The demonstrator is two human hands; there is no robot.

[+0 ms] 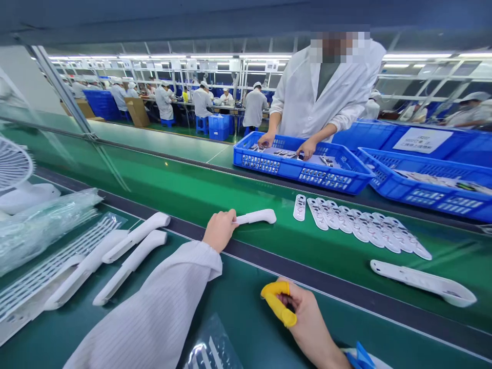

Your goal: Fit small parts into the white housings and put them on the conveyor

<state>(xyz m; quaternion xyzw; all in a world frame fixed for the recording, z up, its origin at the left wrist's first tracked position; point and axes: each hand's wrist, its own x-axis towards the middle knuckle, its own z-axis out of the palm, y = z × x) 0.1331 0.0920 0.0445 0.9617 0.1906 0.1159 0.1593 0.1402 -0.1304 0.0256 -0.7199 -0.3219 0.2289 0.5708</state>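
Observation:
My left hand (220, 228) reaches over the green belt, its fingers closed on one end of a white plastic handle shell (258, 217). The shell's curved end points right. Lower down, my right hand (307, 313) is above the near work surface, with yellow finger cots (277, 302) on thumb and forefinger. Those two fingers curl together in a pinch; whatever is between their tips, if anything, cannot be made out. Further right on the belt rests another white shell (423, 282), its hollow side showing. To my left, several similar white shells (130, 266) lie side by side.
Several flat white panels (357, 223) overlap on the belt (184, 197). Across it, a co-worker (326, 92) has both hands in a blue crate (300, 174); another blue crate (434, 192) stands beside it. Plastic-wrapped parts (42, 225) and a white fan (15, 169) are at left.

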